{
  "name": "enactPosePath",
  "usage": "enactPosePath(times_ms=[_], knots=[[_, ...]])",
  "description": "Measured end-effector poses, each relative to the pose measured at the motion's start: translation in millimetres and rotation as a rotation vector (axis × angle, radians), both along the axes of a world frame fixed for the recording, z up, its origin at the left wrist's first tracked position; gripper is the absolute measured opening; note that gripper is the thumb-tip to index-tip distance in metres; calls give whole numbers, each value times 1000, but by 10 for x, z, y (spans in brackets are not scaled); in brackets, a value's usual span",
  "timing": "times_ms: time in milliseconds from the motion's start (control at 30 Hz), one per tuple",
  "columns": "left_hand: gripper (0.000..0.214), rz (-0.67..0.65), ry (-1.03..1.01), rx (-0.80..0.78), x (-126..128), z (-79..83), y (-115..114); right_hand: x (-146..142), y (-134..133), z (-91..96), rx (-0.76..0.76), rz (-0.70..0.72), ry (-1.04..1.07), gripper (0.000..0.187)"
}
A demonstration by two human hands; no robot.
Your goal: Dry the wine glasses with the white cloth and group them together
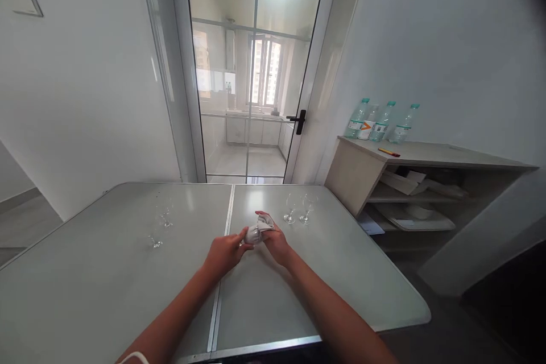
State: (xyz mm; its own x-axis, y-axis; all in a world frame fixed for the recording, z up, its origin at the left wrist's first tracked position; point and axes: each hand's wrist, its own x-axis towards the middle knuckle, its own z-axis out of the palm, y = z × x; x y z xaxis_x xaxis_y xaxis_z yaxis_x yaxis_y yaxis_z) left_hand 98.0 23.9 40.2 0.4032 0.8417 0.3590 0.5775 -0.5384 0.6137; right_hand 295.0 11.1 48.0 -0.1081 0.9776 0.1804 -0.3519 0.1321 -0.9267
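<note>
Over the middle of the table, my two hands meet around a glass (251, 235) and a whitish cloth (265, 222). My left hand (228, 251) is closed on the glass, which lies tilted and looks partly filled by the cloth. My right hand (277, 243) is closed around the cloth, pressing it against the glass. Fingers hide much of the glass, so its full shape does not show. Beyond my right hand, two clear stemmed glasses (289, 218) stand upright side by side. Farther left are other clear glasses (165, 222), faint against the tabletop.
A metal seam (216, 307) divides the pale table (128, 296). Behind it stands a glass door (251, 79) with a black handle. At right, a wooden shelf unit (362, 159) carries several plastic bottles (401, 131) and a yellow-red marker-like object (388, 152).
</note>
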Motion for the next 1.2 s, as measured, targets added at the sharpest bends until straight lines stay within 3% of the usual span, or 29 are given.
enactPosePath(times_ms=[167, 233, 300, 367, 467, 567, 633, 700, 767, 867, 1000, 1067, 1133, 1200], knots=[[65, -232, -411, -957, -87, 162, 64, 77, -34, 19, 143, 34, -77, 47], [66, -260, -474, -1182, -174, 187, 101, 100, -67, 39, 214, 81, -128, 43], [68, -264, -481, -1270, -236, 190, 121, 129, -103, 72, 308, 136, -213, 38], [69, -271, -450, -1206, -251, 181, 120, 154, -128, 106, 408, 160, -310, 35], [65, -223, -346, -768, -206, 138, 96, 151, -125, 121, 416, 119, -366, 33], [56, -41, -96, -181, -158, 41, 79, 88, -69, 73, 165, 74, -244, 41], [49, 32, 78, 61, -136, -39, 75, 45, -21, 22, -35, 86, -120, 55], [46, 41, 168, 149, -104, -99, 66, 28, 19, -21, -152, 103, -31, 67], [47, 38, 154, 121, -57, -110, 47, 47, 42, -42, -170, 124, 4, 73], [49, 2, -48, -176, 4, -38, 29, 121, 37, -26, -109, 166, -23, 74], [59, -178, -340, -885, -64, 75, 80, 210, -26, 47, 103, 208, -253, 69], [58, -234, -422, -1143, -141, 85, 120, 230, -64, 78, 257, 236, -403, 65], [57, -264, -470, -1285, -201, 72, 151, 240, -93, 89, 390, 266, -537, 60], [56, -279, -498, -1333, -227, 54, 172, 251, -105, 79, 510, 249, -650, 57]])
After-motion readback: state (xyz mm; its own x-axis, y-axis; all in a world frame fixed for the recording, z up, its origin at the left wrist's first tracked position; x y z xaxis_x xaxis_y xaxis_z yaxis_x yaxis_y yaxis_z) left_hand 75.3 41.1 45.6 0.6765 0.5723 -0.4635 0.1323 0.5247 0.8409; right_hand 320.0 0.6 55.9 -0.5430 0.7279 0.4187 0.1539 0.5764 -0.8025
